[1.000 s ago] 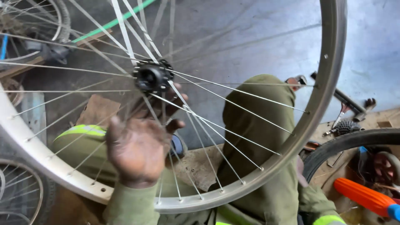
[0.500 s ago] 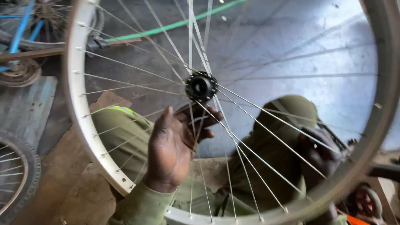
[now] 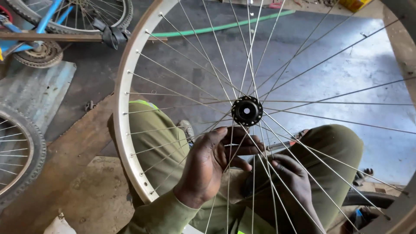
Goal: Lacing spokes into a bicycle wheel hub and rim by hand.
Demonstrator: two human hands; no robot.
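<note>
Bare silver bicycle wheel point(image 3: 122, 108) held upright over the person's lap, fills most of the view; black hub point(image 3: 246, 110) near centre, spokes fanning out to the rim; left hand point(image 3: 212, 167) on the near side of the spokes, just below the hub, fingers curled and pinching spokes between thumb and fingertips; right hand point(image 3: 292, 180) behind the spokes, lower right of the hub, fingers bent, looks closed around a thin metal tool point(image 3: 284, 145) with a reddish end, though exact grip cannot be told through the spokes; olive trousers point(image 3: 160, 138) under the wheel, knees apart; shoe point(image 3: 187, 128) visible between the legs; floor grey concrete point(image 3: 355, 69); green hose point(image 3: 225, 27) lying across it at top; blue bicycle frame point(image 3: 45, 19) with sprocket upper left; tyred wheel point(image 3: 19, 151) at left edge.
</note>
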